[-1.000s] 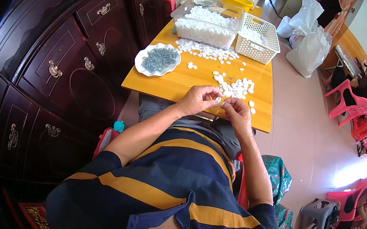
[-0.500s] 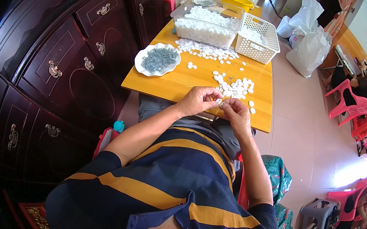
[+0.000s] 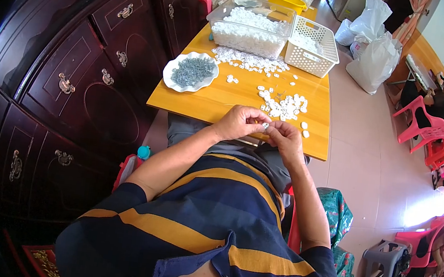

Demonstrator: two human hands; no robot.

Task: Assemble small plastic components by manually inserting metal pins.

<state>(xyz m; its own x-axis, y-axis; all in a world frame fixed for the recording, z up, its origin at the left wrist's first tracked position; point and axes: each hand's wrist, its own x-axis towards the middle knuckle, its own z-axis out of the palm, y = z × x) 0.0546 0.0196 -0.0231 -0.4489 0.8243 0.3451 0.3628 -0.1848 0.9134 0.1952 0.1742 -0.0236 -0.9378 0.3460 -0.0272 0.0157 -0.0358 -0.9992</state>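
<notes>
Over the table's near edge, my left hand (image 3: 239, 123) pinches a small white plastic piece (image 3: 265, 126) between thumb and fingertips. My right hand (image 3: 286, 137) meets it there, thumb and fingers closed at the same piece; whatever else they pinch is too small to make out. Just beyond the fingers lies a loose pile of small white plastic pieces (image 3: 287, 106), with two rounder ones (image 3: 304, 129) to its right. A scalloped white dish (image 3: 167, 78) heaped with thin grey metal bits (image 3: 192, 71) stands at the table's left.
Toward the far side of the wooden table (image 3: 193, 102) stand a clear tub (image 3: 249, 42) of white pieces, a white perforated basket (image 3: 317, 67) and a yellow basin (image 3: 286, 2). More pieces (image 3: 250, 61) lie before the tub. Dark cabinets (image 3: 98, 70) line the left; other people sit at the right.
My fingertips have come together: two small white bits held slightly apart now meet in one pinch. My right hand shifted slightly left.
</notes>
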